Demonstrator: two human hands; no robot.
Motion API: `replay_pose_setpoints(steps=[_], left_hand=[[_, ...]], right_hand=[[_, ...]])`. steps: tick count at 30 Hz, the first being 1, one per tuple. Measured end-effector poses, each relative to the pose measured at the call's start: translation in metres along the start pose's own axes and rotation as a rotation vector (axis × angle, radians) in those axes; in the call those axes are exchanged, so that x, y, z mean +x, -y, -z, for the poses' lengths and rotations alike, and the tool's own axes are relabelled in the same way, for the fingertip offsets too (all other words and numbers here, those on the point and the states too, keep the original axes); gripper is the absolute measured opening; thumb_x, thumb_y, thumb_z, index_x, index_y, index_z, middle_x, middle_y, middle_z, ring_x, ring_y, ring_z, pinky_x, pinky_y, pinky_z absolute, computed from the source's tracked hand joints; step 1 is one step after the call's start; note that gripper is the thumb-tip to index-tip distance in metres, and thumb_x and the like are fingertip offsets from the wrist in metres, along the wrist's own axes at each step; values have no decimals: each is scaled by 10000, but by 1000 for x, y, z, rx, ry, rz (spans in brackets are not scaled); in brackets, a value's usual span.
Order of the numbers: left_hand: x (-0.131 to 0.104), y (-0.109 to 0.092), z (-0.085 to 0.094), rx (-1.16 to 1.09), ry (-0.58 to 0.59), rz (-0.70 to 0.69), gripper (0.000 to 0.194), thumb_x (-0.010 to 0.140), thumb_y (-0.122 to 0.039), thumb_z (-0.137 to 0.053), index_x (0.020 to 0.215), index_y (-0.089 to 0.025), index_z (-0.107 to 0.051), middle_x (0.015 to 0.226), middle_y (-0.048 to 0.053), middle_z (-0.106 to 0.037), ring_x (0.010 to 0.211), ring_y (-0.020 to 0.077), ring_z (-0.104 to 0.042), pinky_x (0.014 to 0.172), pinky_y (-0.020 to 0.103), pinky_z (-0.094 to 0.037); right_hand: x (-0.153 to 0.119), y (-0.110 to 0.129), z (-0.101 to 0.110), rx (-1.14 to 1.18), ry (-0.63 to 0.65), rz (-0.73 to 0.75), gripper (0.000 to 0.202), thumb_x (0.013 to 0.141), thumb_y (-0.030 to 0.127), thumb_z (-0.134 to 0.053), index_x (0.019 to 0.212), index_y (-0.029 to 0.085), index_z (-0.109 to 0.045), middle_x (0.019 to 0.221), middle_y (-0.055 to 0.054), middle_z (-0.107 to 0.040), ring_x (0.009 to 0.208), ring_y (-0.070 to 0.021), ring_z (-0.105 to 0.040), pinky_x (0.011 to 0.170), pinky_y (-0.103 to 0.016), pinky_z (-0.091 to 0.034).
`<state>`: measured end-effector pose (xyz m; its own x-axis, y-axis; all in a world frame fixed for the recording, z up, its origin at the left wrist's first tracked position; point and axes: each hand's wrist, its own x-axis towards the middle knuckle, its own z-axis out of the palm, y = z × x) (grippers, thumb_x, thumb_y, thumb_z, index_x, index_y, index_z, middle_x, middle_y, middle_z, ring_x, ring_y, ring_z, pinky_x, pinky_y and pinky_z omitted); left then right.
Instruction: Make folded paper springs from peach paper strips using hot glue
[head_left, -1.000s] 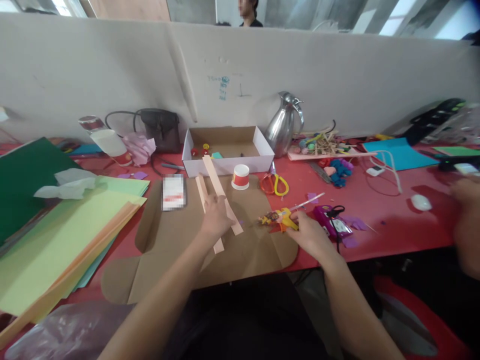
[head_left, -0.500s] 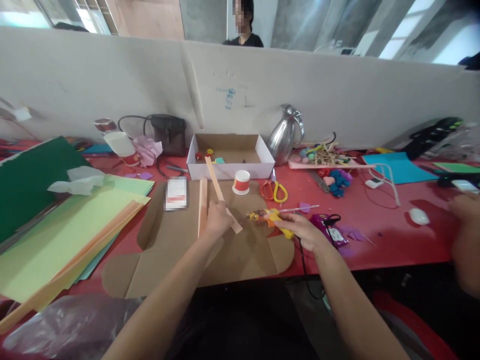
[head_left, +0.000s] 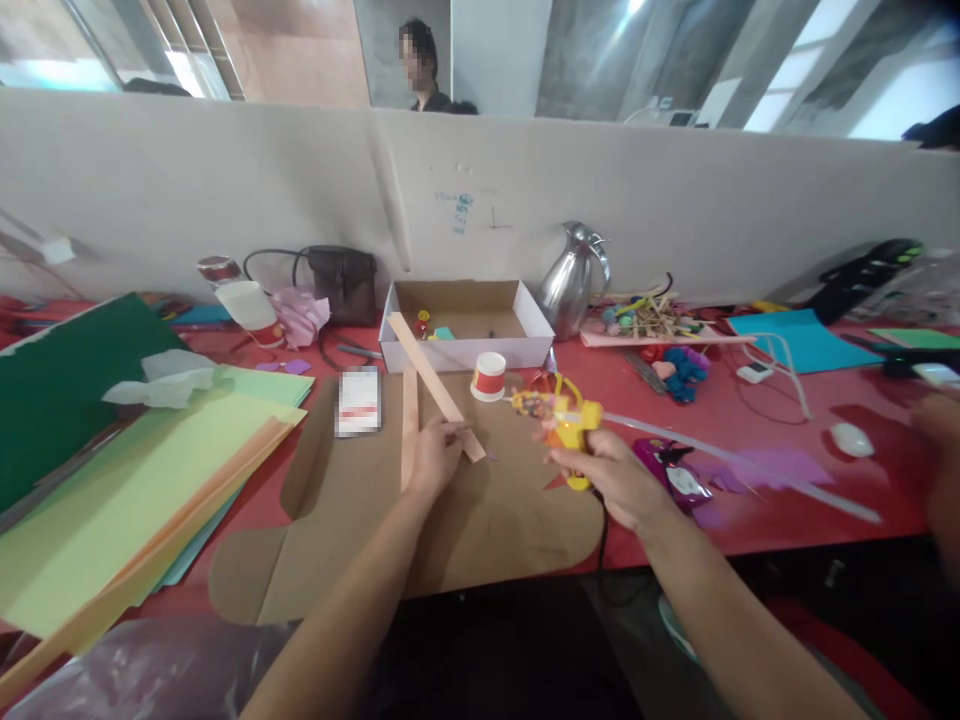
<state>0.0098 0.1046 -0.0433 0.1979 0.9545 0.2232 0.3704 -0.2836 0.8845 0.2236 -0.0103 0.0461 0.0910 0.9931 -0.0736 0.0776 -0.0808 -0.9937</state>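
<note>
My right hand (head_left: 611, 475) is wrapped round the handle of a yellow hot glue gun (head_left: 566, 425), held over the cardboard with its nozzle toward the left. A long clear glue stick (head_left: 757, 465) sticks out of its back. My left hand (head_left: 437, 452) grips a pale orange paper strip (head_left: 427, 375) near its lower end; the strip slants up to the left. A second orange strip (head_left: 409, 425) lies on the flattened cardboard (head_left: 352, 545), beside that hand. Just beyond the nozzle stands a red-and-white paper cup (head_left: 490, 376).
An open white box (head_left: 465, 353) holds small items at the back, beside a steel jug (head_left: 570, 285). Coloured paper sheets (head_left: 165, 480) lie at left. Scissors (head_left: 559, 385) are partly behind the glue gun. A purple packet (head_left: 675, 475) lies at right. Another person's blurred arm (head_left: 941, 480) shows at the right edge.
My right hand has raised and turned the glue gun, so its long glue stick now shows pointing right. My left hand still grips the strip, which has tilted further left.
</note>
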Motion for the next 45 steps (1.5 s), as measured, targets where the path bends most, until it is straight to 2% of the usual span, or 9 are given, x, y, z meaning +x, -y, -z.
replay_pose_setpoints(steps=[4,7,10,14,18,22,26,36,45], left_hand=[[0,1,-1,35,-31,45,253,792,-100,-602,994,-189,-725,966,39,-636,762,120,-633,768,262,-554],[1,2,-3,2,-60,67,284,752,-88,-652,1014,-175,-720,1025,46,-622,744,112,-635,760,252,-559],[0,4,-5,-18,-72,55,310,737,-84,-666,1031,-169,-712,1047,49,-606,783,117,-645,783,245,-560],[-1,6,-6,-27,-61,36,314,750,-78,-648,1049,-156,-702,1051,56,-594,839,131,-651,826,255,-559],[-3,7,-5,-28,-36,27,311,771,-78,-620,1058,-166,-698,1067,62,-590,884,144,-649,822,260,-565],[-4,6,-5,8,-23,-4,316,772,-78,-609,1060,-171,-700,1062,62,-598,896,151,-645,823,261,-561],[-5,7,-6,24,-33,6,333,768,-66,-592,1060,-186,-699,1101,56,-597,856,137,-649,820,259,-557],[-6,5,-7,86,-29,-27,352,757,-57,-569,1062,-173,-700,1088,68,-599,893,158,-642,855,279,-538],[-7,7,-8,84,-24,-30,335,764,-77,-563,1041,-202,-706,1114,59,-591,887,161,-640,835,277,-538]], right_hand=[[2,-28,-13,-91,58,-92,352,823,415,-586,1039,138,-590,935,-95,-670,715,-143,-599,640,-280,-488],[4,-36,-17,-175,95,-51,321,876,446,-513,1032,174,-580,1016,-89,-662,898,-177,-625,802,-321,-493],[5,-35,-23,-372,87,35,293,912,456,-447,921,203,-594,1057,-75,-655,1014,-198,-597,890,-336,-452],[8,-32,-29,-536,82,43,311,937,431,-392,817,205,-569,930,-65,-667,905,-203,-612,842,-340,-451],[12,-35,-32,-595,62,39,281,934,434,-390,898,211,-558,798,-38,-640,784,-195,-605,739,-318,-459],[13,-36,-35,-631,55,72,291,932,452,-384,937,219,-558,747,-15,-609,731,-190,-595,690,-301,-447],[12,-31,-38,-678,32,59,294,929,455,-387,897,215,-555,759,-25,-612,720,-196,-596,675,-298,-442],[8,-28,-41,-738,5,48,276,908,421,-457,1051,225,-588,858,-68,-675,845,-251,-633,736,-320,-456],[10,-30,-42,-762,67,57,330,921,431,-443,1166,244,-562,993,-76,-679,922,-259,-632,787,-341,-467]])
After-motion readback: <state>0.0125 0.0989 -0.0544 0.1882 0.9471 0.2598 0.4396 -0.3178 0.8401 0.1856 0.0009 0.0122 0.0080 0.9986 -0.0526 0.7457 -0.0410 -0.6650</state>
